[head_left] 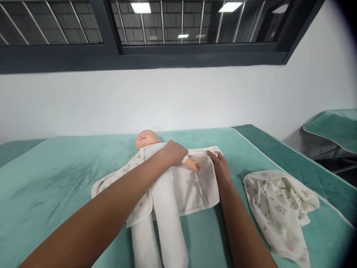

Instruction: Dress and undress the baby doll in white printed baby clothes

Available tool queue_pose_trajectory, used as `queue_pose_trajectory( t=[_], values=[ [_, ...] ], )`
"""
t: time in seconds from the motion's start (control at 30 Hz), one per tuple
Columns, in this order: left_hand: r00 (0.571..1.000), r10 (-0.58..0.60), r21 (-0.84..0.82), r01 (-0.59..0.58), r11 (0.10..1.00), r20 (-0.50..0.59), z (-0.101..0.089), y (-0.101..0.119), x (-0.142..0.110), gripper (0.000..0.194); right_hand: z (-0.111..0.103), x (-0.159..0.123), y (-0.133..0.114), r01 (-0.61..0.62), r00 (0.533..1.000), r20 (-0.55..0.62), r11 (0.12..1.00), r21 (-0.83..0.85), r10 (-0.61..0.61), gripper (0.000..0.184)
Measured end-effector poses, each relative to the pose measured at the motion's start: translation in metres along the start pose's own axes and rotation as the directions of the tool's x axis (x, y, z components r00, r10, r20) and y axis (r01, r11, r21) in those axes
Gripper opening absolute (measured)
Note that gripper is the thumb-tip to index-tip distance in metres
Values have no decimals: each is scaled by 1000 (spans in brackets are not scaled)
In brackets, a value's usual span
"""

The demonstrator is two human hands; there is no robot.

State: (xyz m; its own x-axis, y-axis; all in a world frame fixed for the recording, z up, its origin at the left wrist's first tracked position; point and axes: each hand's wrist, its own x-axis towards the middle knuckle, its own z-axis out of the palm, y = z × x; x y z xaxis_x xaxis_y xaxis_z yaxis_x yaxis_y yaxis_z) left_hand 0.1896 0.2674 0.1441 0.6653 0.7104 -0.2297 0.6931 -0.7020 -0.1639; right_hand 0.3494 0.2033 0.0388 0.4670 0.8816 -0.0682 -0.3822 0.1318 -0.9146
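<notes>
A baby doll (147,138) lies on its back, head toward the wall, in white leggings (169,219). A white baby jacket (192,186) with a small printed pattern is spread open beneath it, one half over the doll's chest on the left. My left hand (176,152) reaches across the doll and is closed around its arm near the white cuff; the doll's small hand (193,164) sticks out past my fingers. Between thumb and fingers, my right hand (219,163) pinches the jacket's upper edge at the right. My left forearm hides part of the doll's body.
On the right lies a crumpled printed baby cloth (281,212). A green padded cover (69,178) spreads over the table up to the white wall (178,100). Above is a dark-framed barred window (195,56). Another green-covered surface (334,126) stands at far right.
</notes>
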Motion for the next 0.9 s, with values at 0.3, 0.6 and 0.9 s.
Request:
queue_pose_trajectory(
  t=[0.3,0.6,0.9],
  values=[
    [888,-334,-106,316,943,-317,33,8,21,45,22,-29,3,-55,865,501,992,113,-9,28],
    [892,108,-381,-294,877,-440,23,-27,4,48,24,-41,7,-73,687,727,994,76,-5,70],
    [802,-271,-518,-55,854,-532,15,-69,-43,15,30,-59,4,-91,499,865,996,0,46,57]
  ],
)
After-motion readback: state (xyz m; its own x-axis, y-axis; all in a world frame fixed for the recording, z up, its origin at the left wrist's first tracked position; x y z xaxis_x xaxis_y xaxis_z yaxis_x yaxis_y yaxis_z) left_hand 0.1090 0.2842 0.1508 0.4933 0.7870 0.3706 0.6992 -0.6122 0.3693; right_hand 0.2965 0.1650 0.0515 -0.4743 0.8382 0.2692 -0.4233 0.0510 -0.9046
